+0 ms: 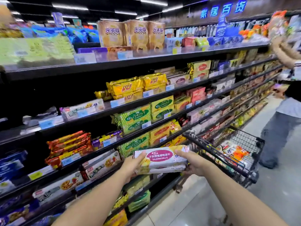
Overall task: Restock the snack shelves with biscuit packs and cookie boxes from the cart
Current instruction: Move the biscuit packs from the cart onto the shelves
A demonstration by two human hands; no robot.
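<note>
Both forearms reach forward from the bottom of the view; the left hand (132, 163) and the right hand (193, 162) hold a small stack of biscuit packs (160, 158) between them, one hand at each end; the fingers (140, 156) of each hand are curled round the wrapper, thumbs on top and the rest hidden beneath. The stack lies flat, label up, held in the air; its long axis runs from hand to hand, roughly along the front of the shelves (146, 60). It hangs just beside the near corner of the cart (247, 141), which sits to the right with more packs (234, 152) in it; the shelves lie to the left and ahead, so the left hand is the nearer one to them. The coming move likely means carrying the stack leftward and away from the body, left end leading, into a matching row; which row that is I cannot tell. Another person (286, 111) stands further along the aisle on the right.
</note>
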